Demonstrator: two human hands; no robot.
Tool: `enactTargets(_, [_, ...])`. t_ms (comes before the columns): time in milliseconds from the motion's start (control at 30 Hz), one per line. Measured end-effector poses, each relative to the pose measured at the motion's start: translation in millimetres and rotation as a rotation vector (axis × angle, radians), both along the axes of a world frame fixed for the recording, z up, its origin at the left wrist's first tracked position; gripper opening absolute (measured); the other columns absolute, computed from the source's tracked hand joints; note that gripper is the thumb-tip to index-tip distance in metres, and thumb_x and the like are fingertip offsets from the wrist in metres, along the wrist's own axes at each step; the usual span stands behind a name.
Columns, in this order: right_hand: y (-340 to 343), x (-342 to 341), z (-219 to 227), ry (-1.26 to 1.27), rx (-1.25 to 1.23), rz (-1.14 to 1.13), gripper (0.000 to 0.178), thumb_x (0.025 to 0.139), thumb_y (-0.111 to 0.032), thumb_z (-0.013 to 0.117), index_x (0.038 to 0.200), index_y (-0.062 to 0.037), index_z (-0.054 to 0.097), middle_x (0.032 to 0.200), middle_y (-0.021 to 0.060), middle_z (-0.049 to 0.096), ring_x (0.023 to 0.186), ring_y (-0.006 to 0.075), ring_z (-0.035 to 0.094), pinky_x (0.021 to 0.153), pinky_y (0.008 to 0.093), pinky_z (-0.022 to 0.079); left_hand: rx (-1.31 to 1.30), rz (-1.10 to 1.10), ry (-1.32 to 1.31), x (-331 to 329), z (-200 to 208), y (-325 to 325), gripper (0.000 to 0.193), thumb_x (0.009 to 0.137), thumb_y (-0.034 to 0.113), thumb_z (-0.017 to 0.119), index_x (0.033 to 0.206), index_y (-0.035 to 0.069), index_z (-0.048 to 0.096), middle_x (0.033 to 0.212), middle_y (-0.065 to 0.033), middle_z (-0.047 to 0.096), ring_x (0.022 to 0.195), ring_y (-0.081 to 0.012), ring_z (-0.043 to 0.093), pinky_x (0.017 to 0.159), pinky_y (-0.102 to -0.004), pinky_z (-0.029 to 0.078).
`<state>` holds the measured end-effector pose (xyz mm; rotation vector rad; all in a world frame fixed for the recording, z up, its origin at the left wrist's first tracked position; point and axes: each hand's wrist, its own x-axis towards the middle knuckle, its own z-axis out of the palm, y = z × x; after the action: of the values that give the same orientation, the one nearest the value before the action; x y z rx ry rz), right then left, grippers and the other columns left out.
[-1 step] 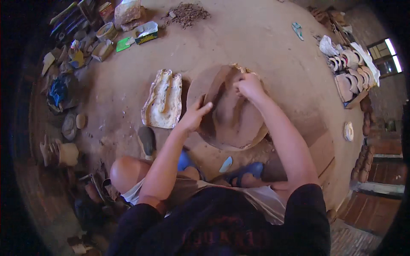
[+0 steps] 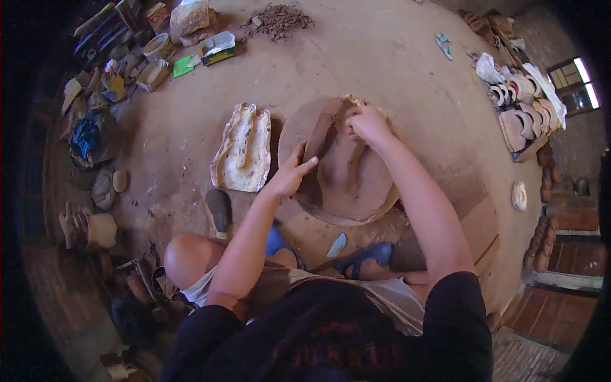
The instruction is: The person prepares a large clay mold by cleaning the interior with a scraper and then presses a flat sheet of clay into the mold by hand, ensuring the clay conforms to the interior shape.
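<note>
A round, flat brown disc (image 2: 363, 210) lies in front of me, with a long piece of brown, wet-looking clay (image 2: 337, 162) across it. My left hand (image 2: 291, 175) rests at the clay's left edge, thumb spread away from the forefinger. At the far part of the clay, the bent fingers of my right hand (image 2: 368, 125) press together on it; their tips are partly hidden. Left of the disc lies a whitish, plaster-like mould (image 2: 224, 167) with a ridge down its hollow. A dark oval tool (image 2: 219, 209) with a pale end sits just below the mould.
A light blue flat piece (image 2: 337, 246) lies between my feet. Far off are a heap of brown crumbs (image 2: 280, 22), a small box (image 2: 218, 48) and a green card (image 2: 184, 65). Curved clay pieces (image 2: 529, 118) are stacked at the right; clutter lines the left side.
My right hand has shifted slightly left and away along the clay. My left hand stays at nearly the same spot.
</note>
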<state>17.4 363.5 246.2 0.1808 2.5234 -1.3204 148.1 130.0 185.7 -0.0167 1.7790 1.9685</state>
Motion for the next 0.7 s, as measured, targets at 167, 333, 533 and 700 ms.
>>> enactTargets(167, [-36.3, -43.5, -5.9, -0.249, 0.325, 0.130, 0.023, 0.087, -0.004, 0.059, 0.089, -0.0010, 0.081, 0.080, 0.0210, 0.078, 0.068, 0.0276, 0.078, 0.057, 0.0456, 0.059, 0.055, 0.019, -0.032, 11.5, -16.9, 14.7, 0.080, 0.115, 0.037, 0.052, 0.171, -0.004, 0.013, 0.179, -0.0197, 0.019, 0.166, -0.0278, 0.017, 0.132, -0.0371, 0.018])
enactTargets(333, [-52.9, -11.6, -18.8, 0.204, 1.014, 1.005, 0.018, 0.080, -0.009, 0.068, 0.085, -0.0029, 0.084, 0.086, 0.0222, 0.078, 0.079, 0.0342, 0.078, 0.071, 0.0460, 0.062, 0.101, 0.056, -0.016, 27.4, -41.5, 23.5, 0.083, 0.115, 0.040, 0.049, 0.173, 0.001, 0.005, 0.181, -0.0169, 0.011, 0.166, -0.0257, 0.013, 0.133, -0.0372, 0.016])
enactTargets(533, [-41.3, 65.4, -12.2, 0.284, 1.003, 1.018, 0.024, 0.088, -0.018, 0.067, 0.092, -0.0044, 0.086, 0.099, 0.0217, 0.079, 0.092, 0.0400, 0.077, 0.084, 0.0529, 0.060, 0.045, 0.093, -0.047, 41.4, -21.0, 42.3, 0.084, 0.116, 0.044, 0.046, 0.173, 0.000, 0.003, 0.182, -0.0177, 0.007, 0.167, -0.0260, 0.010, 0.133, -0.0366, 0.015])
enactTargets(700, [-48.1, 130.8, 24.9, -0.012, 0.687, 0.574, 0.028, 0.092, -0.017, 0.065, 0.094, 0.0049, 0.082, 0.104, 0.0281, 0.077, 0.100, 0.0443, 0.076, 0.087, 0.0521, 0.060, 0.057, 0.125, -0.129, 49.0, -27.0, 43.0, 0.086, 0.115, 0.054, 0.044, 0.174, 0.004, 0.006, 0.180, -0.0191, 0.016, 0.165, -0.0271, 0.019, 0.131, -0.0369, 0.021])
